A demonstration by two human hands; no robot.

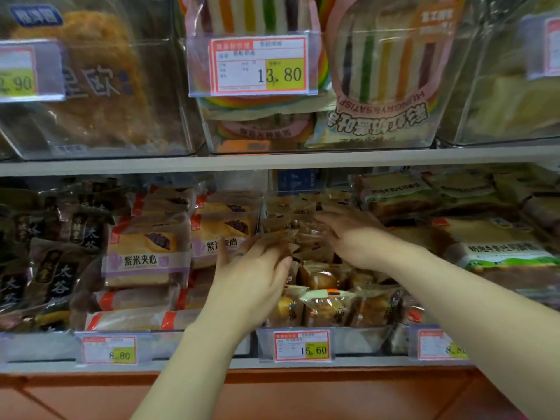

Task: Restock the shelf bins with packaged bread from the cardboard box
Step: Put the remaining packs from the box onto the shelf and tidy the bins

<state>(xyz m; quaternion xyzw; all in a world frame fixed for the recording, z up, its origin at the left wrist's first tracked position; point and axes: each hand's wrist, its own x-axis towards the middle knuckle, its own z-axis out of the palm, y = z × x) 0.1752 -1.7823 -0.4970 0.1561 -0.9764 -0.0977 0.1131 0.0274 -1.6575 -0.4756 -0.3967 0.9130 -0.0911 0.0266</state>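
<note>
Bread packets (325, 307) crowd one bin (360, 339) under left hand (251, 277) and right hand (354, 239).

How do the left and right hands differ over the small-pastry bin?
The left hand curls its fingers round a small packet; the right hand lies flatter, fingers stretched over other packets. The left hand sits nearer the bin's front, the right hand reaches deeper. Both are in the 15.60 bin.

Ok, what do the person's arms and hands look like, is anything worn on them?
No sleeves show: the left arm and right arm are bare to the picture's edge. No gloves, rings, watch or bracelet show on the left hand or right hand. A small dark mark sits by the left thumb's base, too small to read.
</note>
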